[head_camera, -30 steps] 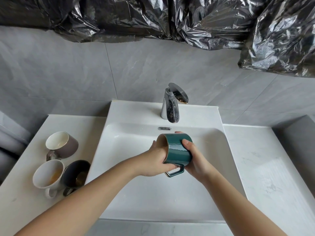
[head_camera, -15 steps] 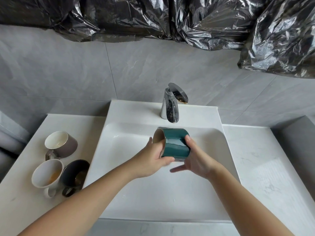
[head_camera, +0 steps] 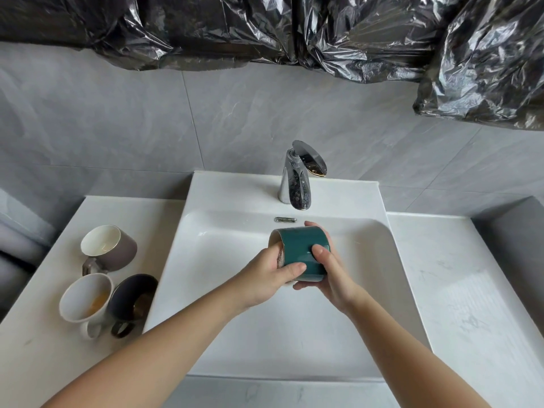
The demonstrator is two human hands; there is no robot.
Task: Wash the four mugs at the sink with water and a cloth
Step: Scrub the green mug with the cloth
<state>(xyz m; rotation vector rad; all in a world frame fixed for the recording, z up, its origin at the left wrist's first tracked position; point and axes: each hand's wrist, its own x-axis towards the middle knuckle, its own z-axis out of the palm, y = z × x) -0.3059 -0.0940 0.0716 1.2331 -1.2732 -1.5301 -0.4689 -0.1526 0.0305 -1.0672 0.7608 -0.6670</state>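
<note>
A dark green mug [head_camera: 300,248] lies on its side in mid-air over the white sink basin [head_camera: 229,304], its mouth turned left. My left hand [head_camera: 265,278] has fingers inside the mouth and the thumb on the outer wall. My right hand [head_camera: 326,272] cups the mug's base end, thumb on top, fingers wrapped behind and under. The handle is hidden. Three other mugs stand on the left counter: a brown-grey one [head_camera: 110,248], a white one [head_camera: 84,300] with orange residue inside, and a black one [head_camera: 132,300]. No cloth is in view.
A chrome tap [head_camera: 297,181] stands behind the basin with no water running. An overflow slot [head_camera: 285,219] sits in the back wall of the basin. White marble counter [head_camera: 459,275] extends to the right. Black plastic sheeting [head_camera: 265,30] hangs along the wall above.
The mug has been turned in my hands: its handle, seen underneath a second ago, is out of sight. The mug rose toward the tap, then came back slightly. The three mugs stayed put.
</note>
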